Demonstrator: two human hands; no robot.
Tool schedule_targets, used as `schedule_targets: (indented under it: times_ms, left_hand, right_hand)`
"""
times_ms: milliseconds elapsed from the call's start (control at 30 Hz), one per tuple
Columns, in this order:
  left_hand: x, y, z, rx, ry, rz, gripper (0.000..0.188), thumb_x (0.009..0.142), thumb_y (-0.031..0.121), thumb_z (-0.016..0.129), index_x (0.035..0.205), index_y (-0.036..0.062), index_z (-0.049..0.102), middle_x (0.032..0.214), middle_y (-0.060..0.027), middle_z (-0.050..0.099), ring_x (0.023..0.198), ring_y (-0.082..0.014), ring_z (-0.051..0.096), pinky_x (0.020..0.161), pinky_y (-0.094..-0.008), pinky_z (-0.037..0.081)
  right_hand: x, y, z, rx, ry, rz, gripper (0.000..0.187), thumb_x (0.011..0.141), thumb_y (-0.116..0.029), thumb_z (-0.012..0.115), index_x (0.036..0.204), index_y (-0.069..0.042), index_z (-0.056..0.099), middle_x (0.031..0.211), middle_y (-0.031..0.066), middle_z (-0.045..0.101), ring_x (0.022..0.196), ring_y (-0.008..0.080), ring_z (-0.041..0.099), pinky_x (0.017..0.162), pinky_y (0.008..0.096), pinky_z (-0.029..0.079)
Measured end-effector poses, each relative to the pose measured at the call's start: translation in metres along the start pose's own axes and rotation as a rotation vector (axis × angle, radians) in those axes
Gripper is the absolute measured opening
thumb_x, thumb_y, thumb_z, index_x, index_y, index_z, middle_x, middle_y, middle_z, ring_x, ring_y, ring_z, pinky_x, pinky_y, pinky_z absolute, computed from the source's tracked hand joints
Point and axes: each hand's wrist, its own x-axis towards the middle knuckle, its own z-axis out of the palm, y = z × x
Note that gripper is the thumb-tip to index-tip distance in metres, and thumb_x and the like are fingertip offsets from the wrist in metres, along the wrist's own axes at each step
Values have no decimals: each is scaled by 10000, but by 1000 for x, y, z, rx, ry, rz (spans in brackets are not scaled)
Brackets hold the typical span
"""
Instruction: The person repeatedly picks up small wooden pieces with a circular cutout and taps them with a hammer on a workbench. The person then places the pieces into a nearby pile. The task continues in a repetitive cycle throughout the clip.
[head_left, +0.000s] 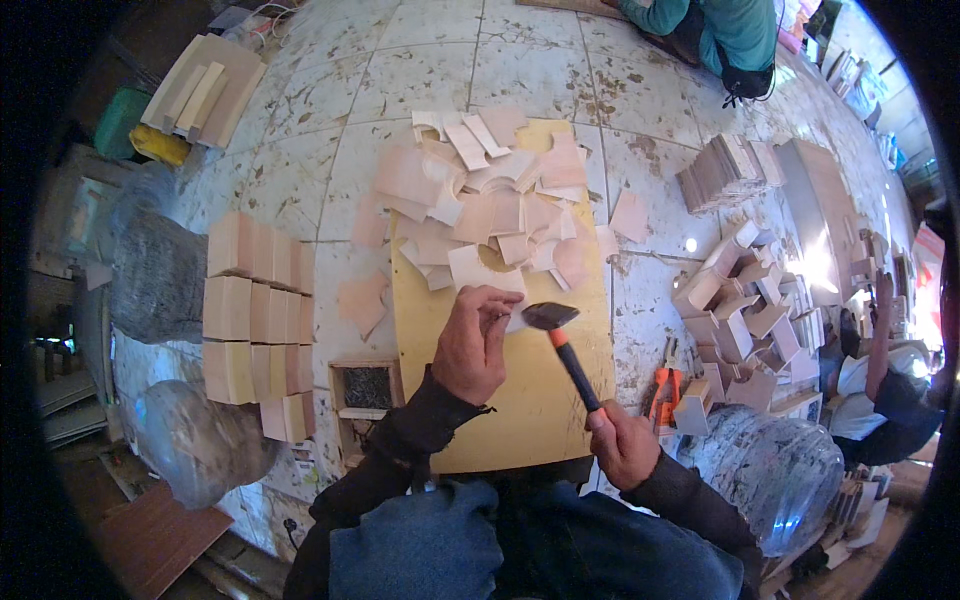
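Note:
My right hand point(624, 446) grips a hammer point(572, 367) by its black and orange handle. The dark metal head hangs over the yellow board, close to the fingertips of my left hand point(474, 345). Those left fingers are pinched together; whatever is between them is too small or hidden to make out. Just beyond them is a pale wooden piece point(470, 268) with a rounded cutout, partly covered by my hand. A loose heap of similar cut wooden pieces point(490, 212) covers the far half of the yellow board point(520, 420) in front of me.
Stacked wooden blocks point(230, 308) stand at left, near small open boxes point(366, 388) and plastic-wrapped bundles point(205, 440). On the right lie orange-handled pliers point(664, 392), a pile of wooden parts point(740, 310) and stacked panels point(728, 172). Other people sit at far right and top.

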Motion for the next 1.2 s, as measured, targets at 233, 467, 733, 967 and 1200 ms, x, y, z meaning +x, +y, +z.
schedule_targets:
  times_ms: [233, 467, 733, 967, 1200]
  left_hand:
    - [-3, 1, 2, -145, 38, -110, 287, 928, -94, 483, 1175, -9, 363, 1091, -209, 618, 1088, -270, 635, 952, -357, 509]
    - [8, 14, -6, -231, 187, -212, 115, 888, -40, 637, 994, -36, 593, 1016, -164, 663, 1021, -264, 667, 921, -353, 519]
    - [-5, 16, -10, 296, 101, 113, 151, 770, -18, 719, 912, 32, 702, 972, -117, 655, 962, -290, 636, 846, -374, 517]
    - [-14, 7, -1, 186, 206, 15, 268, 784, -16, 722, 1039, 28, 652, 969, -116, 656, 942, -296, 650, 813, -383, 525]
    - [-17, 7, -8, 251, 166, 12, 360, 799, 41, 746, 1130, 19, 606, 1158, -163, 622, 991, -305, 658, 860, -378, 543]
  right_hand:
    - [-6, 16, 9, 172, 247, -472, 375, 972, -385, 528, 845, -34, 496, 554, 78, 517, 455, 243, 526, 454, 314, 371]
    - [-6, 34, 18, -98, 128, 6, 260, 1007, -280, 474, 924, -33, 492, 595, 194, 555, 551, 427, 583, 494, 500, 430]
    - [-10, 17, -1, -45, 61, 18, 275, 1008, -287, 477, 912, -33, 517, 596, 206, 543, 552, 437, 591, 496, 503, 435]
    - [-11, -11, -13, 31, -54, -76, 263, 1009, -276, 479, 945, -29, 541, 589, 188, 550, 555, 427, 600, 504, 492, 453]
    - [1, -20, -16, -119, -94, 36, 315, 1007, -291, 482, 854, -20, 525, 544, 87, 527, 462, 243, 563, 470, 369, 424]
